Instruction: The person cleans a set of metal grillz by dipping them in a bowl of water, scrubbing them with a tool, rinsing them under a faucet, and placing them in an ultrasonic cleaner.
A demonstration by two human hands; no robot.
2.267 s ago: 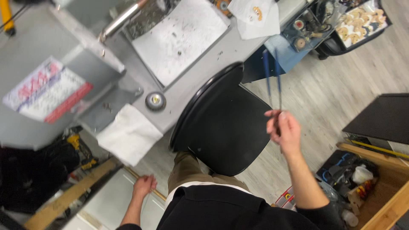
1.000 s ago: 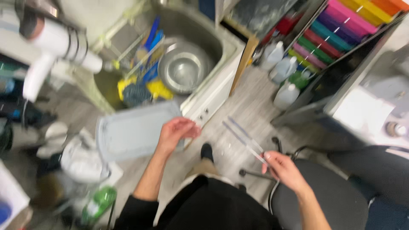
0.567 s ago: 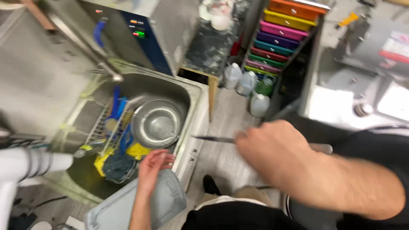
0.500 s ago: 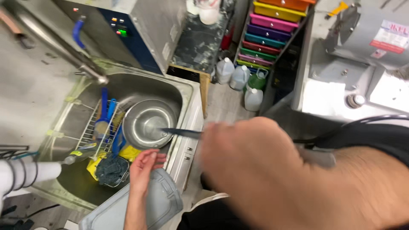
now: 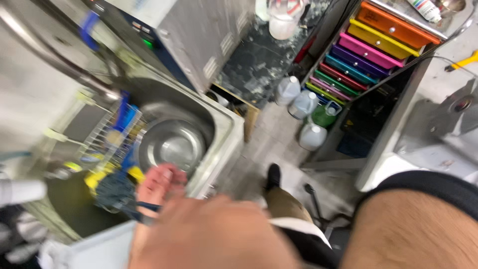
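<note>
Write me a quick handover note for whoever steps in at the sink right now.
Left hand: over the sink edge, beside the steel bowl; its grip cannot be made out.
Right hand: close to the camera and blurred; a thin dark tool pokes out at its left edge, so the grip is unclear.
Bowl sits in the sink next to a wire rack with blue and yellow items.
Done: nothing visibly finished.
Left: bowl and rack items are all in the sink.

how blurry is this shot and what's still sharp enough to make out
Head view: heavy motion blur on the left, smearing the steel sink and round metal bowl; the right hand is a large, out-of-focus mass up close; the rainbow-coloured drawer stack and translucent plastic jugs stay fairly sharp.
</note>
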